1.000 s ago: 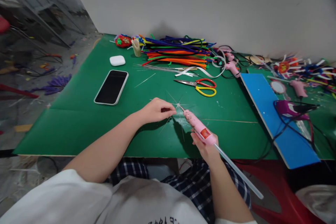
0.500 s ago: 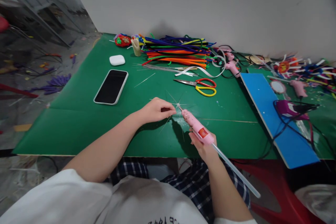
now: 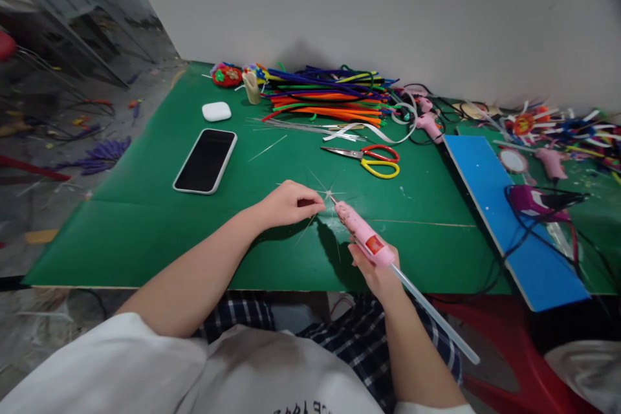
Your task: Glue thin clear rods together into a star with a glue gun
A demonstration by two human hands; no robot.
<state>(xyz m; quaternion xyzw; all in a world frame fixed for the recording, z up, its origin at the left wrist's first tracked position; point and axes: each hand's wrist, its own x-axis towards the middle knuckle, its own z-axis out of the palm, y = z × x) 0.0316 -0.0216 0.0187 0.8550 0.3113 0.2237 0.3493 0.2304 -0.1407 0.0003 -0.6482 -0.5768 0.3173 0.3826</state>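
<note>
My right hand [image 3: 380, 266] is wrapped round a pink glue gun [image 3: 361, 231], with a long clear glue stick [image 3: 431, 310] poking out of its back end. The gun's nozzle points at the middle of a star of thin wires [image 3: 328, 194], at or very near its centre. My left hand [image 3: 294, 203] is closed in a pinch at the star's left side, fingertips on one of the thin wires. Scissors [image 3: 363, 155] with one red and one yellow handle lie just beyond the star.
Colourful pipe cleaners [image 3: 330, 97] are heaped at the back, with loose thin wires [image 3: 301, 127] and white ribbon [image 3: 398, 140] before them. A phone [image 3: 206, 160] and white case [image 3: 216, 111] lie left. A blue board [image 3: 514, 220] with a purple block [image 3: 536, 202] and cables lies right.
Almost nothing differs. The glue gun has shifted very slightly left at the star's centre; my left hand stays in place.
</note>
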